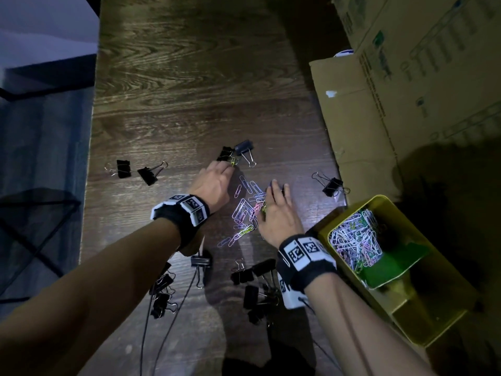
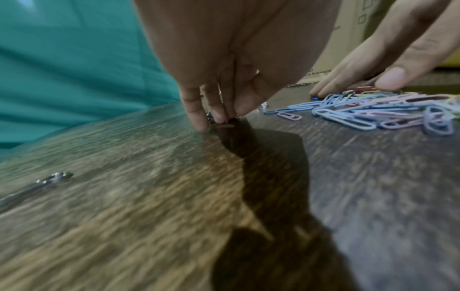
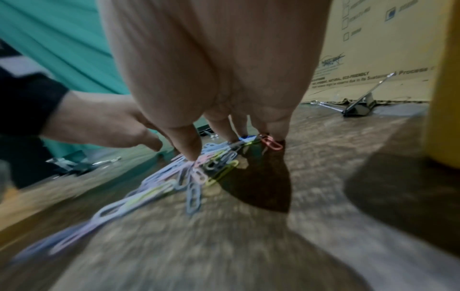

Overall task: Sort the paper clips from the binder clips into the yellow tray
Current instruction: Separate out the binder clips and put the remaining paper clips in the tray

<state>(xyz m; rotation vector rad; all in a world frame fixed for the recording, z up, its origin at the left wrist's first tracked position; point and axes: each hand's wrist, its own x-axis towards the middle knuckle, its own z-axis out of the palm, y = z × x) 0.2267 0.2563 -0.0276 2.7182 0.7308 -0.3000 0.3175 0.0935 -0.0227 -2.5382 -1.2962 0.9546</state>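
Observation:
A loose pile of pastel paper clips (image 1: 245,210) (image 2: 373,116) (image 3: 179,177) lies mid-table between my hands. My right hand (image 1: 268,199) (image 3: 224,145) presses on the pile's right side with straight, spread fingers. My left hand (image 1: 230,166) (image 2: 224,118) reaches past the pile. There its fingertips and thumb pinch a yellow-green paper clip (image 1: 233,162) beside a black binder clip (image 1: 225,154). The yellow tray (image 1: 417,318) (image 3: 445,98) stands right of my right wrist and holds many paper clips (image 1: 355,245).
Black binder clips are scattered around: two at the left (image 1: 135,170), one by the cardboard (image 1: 332,185) (image 3: 358,110), several near me (image 1: 257,278). Cardboard boxes (image 1: 393,104) wall off the right side. The table edge (image 1: 90,164) runs along the left. Thin cables (image 1: 173,316) trail near me.

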